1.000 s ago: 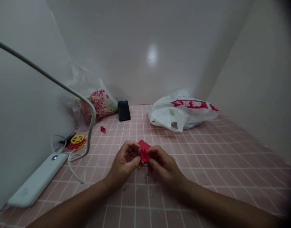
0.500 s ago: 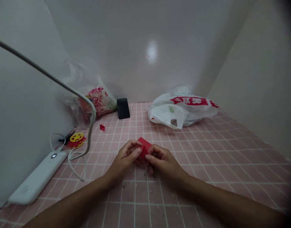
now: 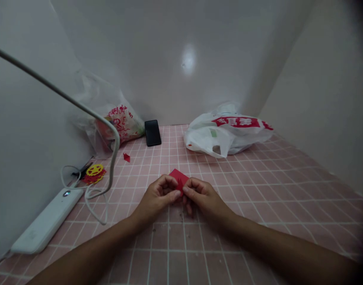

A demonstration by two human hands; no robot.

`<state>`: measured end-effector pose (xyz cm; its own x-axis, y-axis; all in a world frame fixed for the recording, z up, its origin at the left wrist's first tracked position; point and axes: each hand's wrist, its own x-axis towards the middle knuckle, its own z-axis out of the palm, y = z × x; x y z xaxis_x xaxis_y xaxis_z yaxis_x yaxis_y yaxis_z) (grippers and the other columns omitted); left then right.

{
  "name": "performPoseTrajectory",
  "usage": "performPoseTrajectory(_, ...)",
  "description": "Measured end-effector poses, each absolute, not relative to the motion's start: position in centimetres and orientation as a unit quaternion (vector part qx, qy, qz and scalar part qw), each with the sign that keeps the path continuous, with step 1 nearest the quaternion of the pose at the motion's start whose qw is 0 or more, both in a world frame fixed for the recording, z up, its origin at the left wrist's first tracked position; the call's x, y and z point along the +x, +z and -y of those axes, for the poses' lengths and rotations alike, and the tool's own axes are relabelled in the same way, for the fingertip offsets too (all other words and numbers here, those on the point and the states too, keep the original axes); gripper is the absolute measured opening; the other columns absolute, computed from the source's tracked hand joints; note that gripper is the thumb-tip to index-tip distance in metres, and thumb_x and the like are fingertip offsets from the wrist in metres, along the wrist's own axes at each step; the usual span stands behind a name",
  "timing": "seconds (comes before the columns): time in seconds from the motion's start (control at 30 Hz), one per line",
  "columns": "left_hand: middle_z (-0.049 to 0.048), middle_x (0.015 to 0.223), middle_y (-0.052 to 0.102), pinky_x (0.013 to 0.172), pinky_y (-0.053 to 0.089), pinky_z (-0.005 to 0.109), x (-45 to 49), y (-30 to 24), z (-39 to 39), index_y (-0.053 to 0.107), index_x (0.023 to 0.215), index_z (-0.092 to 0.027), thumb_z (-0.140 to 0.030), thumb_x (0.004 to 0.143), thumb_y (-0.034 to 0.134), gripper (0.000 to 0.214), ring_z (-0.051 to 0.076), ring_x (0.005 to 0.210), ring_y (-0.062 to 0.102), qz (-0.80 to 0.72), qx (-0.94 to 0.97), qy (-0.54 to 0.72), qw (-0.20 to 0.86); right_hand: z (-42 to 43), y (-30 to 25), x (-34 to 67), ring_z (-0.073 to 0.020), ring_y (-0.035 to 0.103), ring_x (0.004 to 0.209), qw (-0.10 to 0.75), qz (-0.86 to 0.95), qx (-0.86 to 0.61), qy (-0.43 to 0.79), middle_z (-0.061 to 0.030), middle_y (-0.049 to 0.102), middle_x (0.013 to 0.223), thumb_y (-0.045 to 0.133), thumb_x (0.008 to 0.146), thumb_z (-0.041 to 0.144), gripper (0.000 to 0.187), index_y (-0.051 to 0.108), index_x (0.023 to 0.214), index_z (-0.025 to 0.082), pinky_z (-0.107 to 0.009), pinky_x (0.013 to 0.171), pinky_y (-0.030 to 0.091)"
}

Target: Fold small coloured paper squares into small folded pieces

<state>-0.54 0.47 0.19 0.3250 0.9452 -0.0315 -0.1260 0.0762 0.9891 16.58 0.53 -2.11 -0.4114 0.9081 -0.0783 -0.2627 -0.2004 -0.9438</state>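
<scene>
Between both hands is a small folded piece of red paper [image 3: 180, 187] with pointed tips sticking up. My left hand [image 3: 158, 194] is closed, pinching its left side with thumb and fingers. From the other side my right hand [image 3: 203, 198] pinches the same piece, thumb close to the left thumb. The fingertips hide its lower part. Just behind it a flat red paper sheet [image 3: 176, 173] shows one corner, apparently on the table. Farther left lies another small folded red paper [image 3: 126, 157].
A white power bank [image 3: 46, 225] with a looping cable [image 3: 114, 158] lies at the left, beside yellow and red gear-shaped cutouts [image 3: 94, 170]. Behind are a black phone [image 3: 152, 133], a printed plastic bag [image 3: 122, 122] and a white plastic bag [image 3: 205, 136]. Walls enclose the pink tiled table [image 3: 243, 206].
The two thumbs have come closer together over the folded red paper, and its shape now shows narrower pointed tips. The view has shifted slightly; other things stay in place.
</scene>
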Motion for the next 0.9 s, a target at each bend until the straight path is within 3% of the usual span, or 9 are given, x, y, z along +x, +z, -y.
performPoseTrajectory(0.23, -0.0004, 0.069, 0.064, 0.064, 0.048, 0.026, -0.7, -0.15, -0.73, 0.059, 0.082, -0.017, -0.026, 0.076, 0.073, 0.018, 0.013, 0.064, 0.062, -0.393, 0.541, 0.43, 0.606, -0.5, -1.73, 16.47, -0.0079, 0.053, 0.043, 0.412, 0.454, -0.321, 0.722, 0.0014, 0.062, 0.066, 0.062, 0.087, 0.049, 0.034, 0.056, 0.077, 0.017, -0.022, 0.042, 0.04)
performPoseTrajectory(0.6, -0.0019, 0.066, 0.059, 0.059, 0.041, 0.024, -0.68, 0.59, -0.29, 0.062, 0.073, -0.017, -0.016, 0.07, 0.065, 0.004, 0.012, 0.062, 0.053, -0.438, 0.579, 0.427, 0.539, -0.55, -2.13, 16.73, -0.0085, 0.05, 0.04, 0.393, 0.493, -0.325, 0.705, 0.0055, 0.056, 0.049, 0.068, 0.085, 0.042, 0.029, 0.053, 0.075, 0.019, -0.02, 0.042, 0.034)
performPoseTrajectory(0.8, 0.0004, 0.079, 0.061, 0.067, 0.045, 0.025, -0.71, 0.75, -0.08, 0.062, 0.087, -0.017, -0.026, 0.08, 0.064, 0.012, 0.013, 0.071, 0.056, -0.42, 0.577, 0.431, 0.552, -0.56, -2.39, 16.73, -0.008, 0.048, 0.038, 0.399, 0.487, -0.339, 0.699, 0.0065, 0.055, 0.049, 0.068, 0.084, 0.04, 0.028, 0.052, 0.074, 0.019, -0.02, 0.041, 0.034)
performPoseTrajectory(0.9, -0.001, 0.076, 0.059, 0.065, 0.045, 0.024, -0.5, 0.52, -0.17, 0.059, 0.088, -0.017, -0.026, 0.076, 0.071, 0.02, 0.012, 0.07, 0.055, -0.413, 0.555, 0.446, 0.567, -0.51, -2.46, 16.7, -0.0074, 0.047, 0.038, 0.399, 0.491, -0.342, 0.695, 0.0062, 0.055, 0.05, 0.068, 0.084, 0.04, 0.029, 0.052, 0.073, 0.019, -0.019, 0.039, 0.032)
